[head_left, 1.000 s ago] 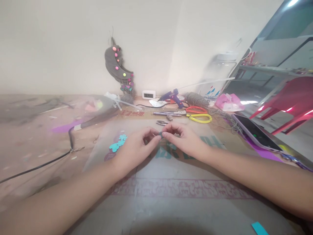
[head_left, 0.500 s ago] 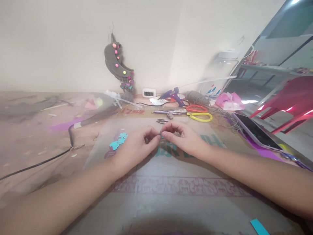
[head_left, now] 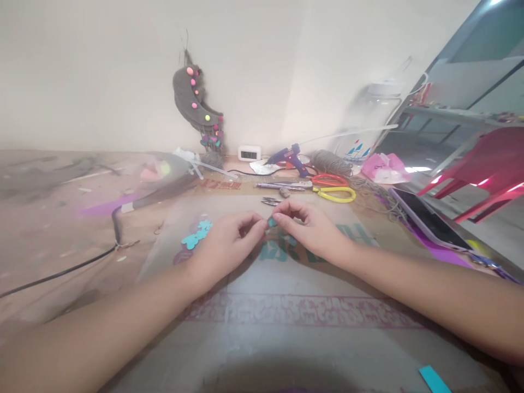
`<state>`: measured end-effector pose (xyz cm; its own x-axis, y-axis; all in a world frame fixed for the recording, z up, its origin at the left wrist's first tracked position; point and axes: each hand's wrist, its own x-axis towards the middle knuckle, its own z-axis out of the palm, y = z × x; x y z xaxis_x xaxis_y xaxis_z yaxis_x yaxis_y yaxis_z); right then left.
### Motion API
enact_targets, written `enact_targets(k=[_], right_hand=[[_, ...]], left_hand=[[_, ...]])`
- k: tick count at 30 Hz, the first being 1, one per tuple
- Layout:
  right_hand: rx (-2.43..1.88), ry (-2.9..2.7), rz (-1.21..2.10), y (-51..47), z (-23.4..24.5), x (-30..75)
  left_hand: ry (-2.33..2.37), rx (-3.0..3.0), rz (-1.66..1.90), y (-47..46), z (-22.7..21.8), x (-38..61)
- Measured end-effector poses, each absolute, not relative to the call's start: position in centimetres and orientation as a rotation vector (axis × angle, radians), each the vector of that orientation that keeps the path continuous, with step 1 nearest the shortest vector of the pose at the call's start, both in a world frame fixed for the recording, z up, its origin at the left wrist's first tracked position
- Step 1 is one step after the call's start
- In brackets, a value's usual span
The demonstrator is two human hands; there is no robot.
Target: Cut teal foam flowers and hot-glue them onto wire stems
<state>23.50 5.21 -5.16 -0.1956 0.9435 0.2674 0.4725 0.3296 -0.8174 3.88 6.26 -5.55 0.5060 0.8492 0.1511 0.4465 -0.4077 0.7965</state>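
Observation:
My left hand (head_left: 223,245) and my right hand (head_left: 309,226) meet fingertip to fingertip above a clear plastic sheet (head_left: 245,305) on the table. Both pinch one small teal piece (head_left: 271,221) between thumb and forefinger. The piece is tiny and mostly covered by my fingers. Several teal cut-out shapes (head_left: 196,233) lie on the sheet just left of my left hand. A small pair of metal tweezers or snips (head_left: 271,202) rests just beyond my fingers.
At the back lie yellow-handled scissors (head_left: 334,194), orange-handled scissors (head_left: 327,180), a blue glue gun (head_left: 289,158), a small white clock (head_left: 249,153) and a twine spool (head_left: 327,162). A phone (head_left: 429,221) sits at right, a black cable (head_left: 82,262) at left, a teal scrap (head_left: 433,378) near me.
My hands have stayed together, shifting only slightly, and more of the teal piece shows between my fingertips. The view has tilted a little.

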Motion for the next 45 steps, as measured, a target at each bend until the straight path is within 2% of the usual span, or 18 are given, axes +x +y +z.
enact_targets(k=[20,45], right_hand=[[-1.200,-1.782,0.813,5.06,-4.95,23.65],[-1.214,-1.906,0.626,5.01,-5.21,23.33]], left_hand=[[1.035,2.103,0.741,6.12,-5.33,4.15],[1.076,2.168,0.733,6.19,-5.66,4.10]])
